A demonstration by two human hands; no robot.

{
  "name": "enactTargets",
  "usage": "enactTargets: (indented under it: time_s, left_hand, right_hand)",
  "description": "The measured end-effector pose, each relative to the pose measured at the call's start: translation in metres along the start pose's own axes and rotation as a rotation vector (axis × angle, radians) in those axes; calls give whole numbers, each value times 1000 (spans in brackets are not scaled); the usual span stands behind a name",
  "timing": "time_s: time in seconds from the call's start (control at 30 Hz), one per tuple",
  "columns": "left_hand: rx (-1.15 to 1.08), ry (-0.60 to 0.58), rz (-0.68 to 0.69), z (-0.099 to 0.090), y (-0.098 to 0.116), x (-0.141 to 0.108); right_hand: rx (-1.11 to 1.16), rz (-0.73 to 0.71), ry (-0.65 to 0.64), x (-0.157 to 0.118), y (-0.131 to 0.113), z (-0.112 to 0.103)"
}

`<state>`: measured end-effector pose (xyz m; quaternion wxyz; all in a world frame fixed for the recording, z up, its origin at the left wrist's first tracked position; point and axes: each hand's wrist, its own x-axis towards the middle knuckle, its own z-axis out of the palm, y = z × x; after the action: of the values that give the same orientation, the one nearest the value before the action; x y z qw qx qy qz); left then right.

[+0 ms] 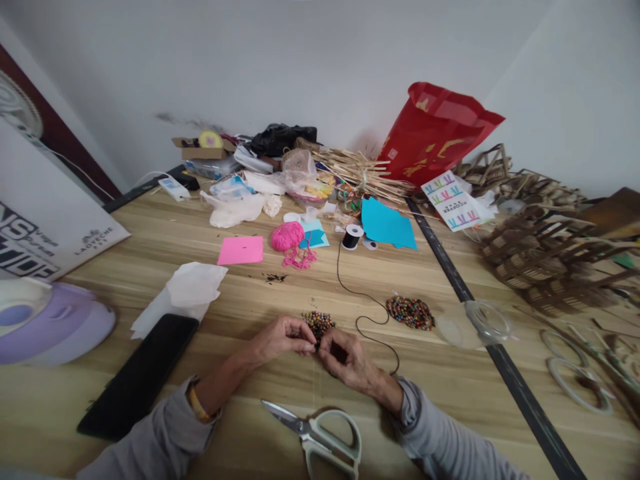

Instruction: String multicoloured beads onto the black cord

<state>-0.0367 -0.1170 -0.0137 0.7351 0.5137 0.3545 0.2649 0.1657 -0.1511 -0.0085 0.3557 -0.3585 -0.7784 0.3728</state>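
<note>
My left hand (pixel 286 335) and my right hand (pixel 347 358) meet fingertip to fingertip over the wooden table, just in front of a small pile of mixed-colour beads (pixel 319 323). Thumb and fingers are pinched on each hand; whatever lies between them is too small to make out. A black cord (pixel 367 297) runs from a spool (pixel 353 235) in loops down to beside my right wrist. To the right lies a heap of strung multicoloured beads (pixel 411 313). White-handled scissors (pixel 320 433) rest partly open, nearer to me than my hands.
A black tablet-like slab (pixel 140 377) and white paper (pixel 183 293) lie left. Farther back are pink paper (pixel 241 250), pink yarn (pixel 287 236), blue sheets (pixel 387 223) and a red bag (pixel 435 137). Woven baskets (pixel 535 257) and clear rings (pixel 487 322) occupy the right.
</note>
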Motion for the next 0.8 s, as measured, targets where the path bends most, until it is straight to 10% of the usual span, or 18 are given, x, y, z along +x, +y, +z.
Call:
enactTargets:
  time_s: [0.8]
  left_hand:
    - [-4, -19, 23, 1, 3, -1]
  right_hand:
    - [20, 9, -4, 1, 0, 0]
